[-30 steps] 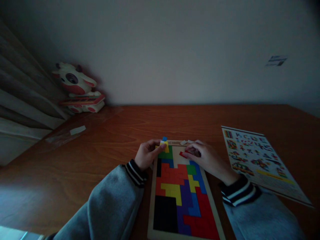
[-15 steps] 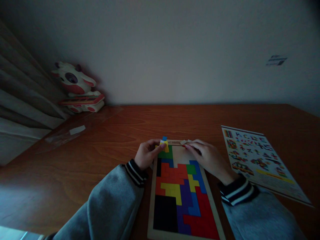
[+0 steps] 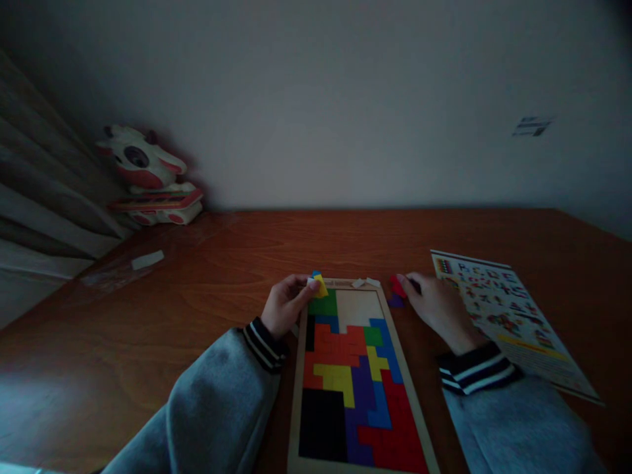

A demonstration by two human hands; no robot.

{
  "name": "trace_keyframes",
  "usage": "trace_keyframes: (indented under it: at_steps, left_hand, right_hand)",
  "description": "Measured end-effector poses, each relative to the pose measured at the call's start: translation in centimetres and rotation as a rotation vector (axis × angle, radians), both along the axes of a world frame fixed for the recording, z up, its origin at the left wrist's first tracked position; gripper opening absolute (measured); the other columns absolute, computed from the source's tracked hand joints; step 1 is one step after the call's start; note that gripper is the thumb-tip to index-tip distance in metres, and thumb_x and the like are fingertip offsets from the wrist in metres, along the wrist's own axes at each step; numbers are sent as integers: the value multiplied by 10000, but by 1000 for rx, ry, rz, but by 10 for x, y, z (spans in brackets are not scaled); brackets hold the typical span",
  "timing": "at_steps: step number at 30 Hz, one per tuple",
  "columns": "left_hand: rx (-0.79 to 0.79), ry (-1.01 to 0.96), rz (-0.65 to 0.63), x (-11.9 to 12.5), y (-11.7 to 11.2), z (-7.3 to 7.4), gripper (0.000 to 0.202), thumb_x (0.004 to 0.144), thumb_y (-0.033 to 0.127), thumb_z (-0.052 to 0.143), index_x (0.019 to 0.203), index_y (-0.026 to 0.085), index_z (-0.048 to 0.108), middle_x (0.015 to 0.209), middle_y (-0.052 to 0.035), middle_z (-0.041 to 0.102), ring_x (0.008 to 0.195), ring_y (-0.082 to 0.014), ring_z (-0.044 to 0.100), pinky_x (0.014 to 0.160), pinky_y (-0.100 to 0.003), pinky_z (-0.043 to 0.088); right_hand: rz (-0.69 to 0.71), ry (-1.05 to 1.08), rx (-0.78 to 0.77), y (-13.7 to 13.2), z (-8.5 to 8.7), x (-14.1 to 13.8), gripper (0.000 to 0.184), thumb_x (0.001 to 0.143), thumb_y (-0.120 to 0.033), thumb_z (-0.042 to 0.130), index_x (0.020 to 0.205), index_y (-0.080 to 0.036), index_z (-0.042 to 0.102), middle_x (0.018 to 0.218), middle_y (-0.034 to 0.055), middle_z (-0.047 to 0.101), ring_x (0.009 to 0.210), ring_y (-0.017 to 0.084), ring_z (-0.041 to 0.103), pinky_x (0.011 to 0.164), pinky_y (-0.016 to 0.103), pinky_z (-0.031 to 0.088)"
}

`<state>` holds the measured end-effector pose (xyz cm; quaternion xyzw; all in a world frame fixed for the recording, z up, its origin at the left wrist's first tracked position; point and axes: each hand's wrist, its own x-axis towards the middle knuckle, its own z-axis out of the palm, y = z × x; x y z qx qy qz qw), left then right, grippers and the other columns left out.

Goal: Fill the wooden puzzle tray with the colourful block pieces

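A wooden puzzle board (image 3: pixel 292 395) lies in front of me, mostly filled with coloured block pieces; a bare patch (image 3: pixel 359 308) remains near its far end. My left hand (image 3: pixel 285 307) is closed at the board's far left corner, pinching a yellow piece (image 3: pixel 320 286) with a blue piece (image 3: pixel 316 274) behind it. My right hand (image 3: pixel 437 307) rests on the table just right of the board, fingers curled on a red piece (image 3: pixel 397 286). A purple piece (image 3: pixel 395 301) lies beside it on the table.
A printed pattern sheet (image 3: pixel 498 313) lies to the right on the brown wooden table (image 3: pixel 197 309). A cow-shaped toy (image 3: pixel 145 174) stands at the far left by the wall. A clear plastic bag (image 3: pixel 118 271) lies left of the board. Curtains hang at the left.
My right hand has moved from over the board's bare patch to the table right of the board, taking the red piece with it. The left hand has stayed in place.
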<state>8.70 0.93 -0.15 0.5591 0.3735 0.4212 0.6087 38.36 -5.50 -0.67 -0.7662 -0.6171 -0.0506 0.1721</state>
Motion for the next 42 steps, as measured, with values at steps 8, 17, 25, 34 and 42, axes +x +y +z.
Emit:
trace_keyframes:
  at_steps: [8,17,25,34,42]
  left_hand:
    - [-42,-31,-27,3,-3,4,354,767,425,763,924,141,622,866,-32,719,718,-114,674,638,-204,545]
    - [69,-192,-254,3,-10,4,265,713,247,833,830,128,628,923,-68,749,859,-168,716,820,-305,580]
    - [105,-131,-136,1,-6,7,241,782,334,773,842,129,660,894,-75,760,789,-159,717,762,-285,585]
    - [286,245,140,-20,21,-2,309,773,444,728,885,157,701,890,-70,755,796,-189,710,744,-304,574]
    - [474,626,194,-37,32,-2,336,834,493,634,930,189,740,885,-51,759,773,-203,702,705,-304,552]
  right_hand:
    - [407,439,174,-5,14,-41,277,951,-424,496,1000,-214,671,954,65,691,847,189,651,759,328,514]
    - [564,790,55,-17,24,-105,177,886,-376,636,963,-221,669,843,16,693,698,134,630,625,261,514]
    - [525,796,88,-15,25,-95,176,905,-380,597,889,-217,661,824,19,689,745,147,636,677,277,508]
    - [316,965,98,-7,19,-59,278,840,-445,639,984,-211,679,961,64,739,866,200,689,756,339,547]
    - [362,900,9,-7,14,-54,311,887,-446,580,1078,-226,691,1040,62,741,934,212,692,796,360,553]
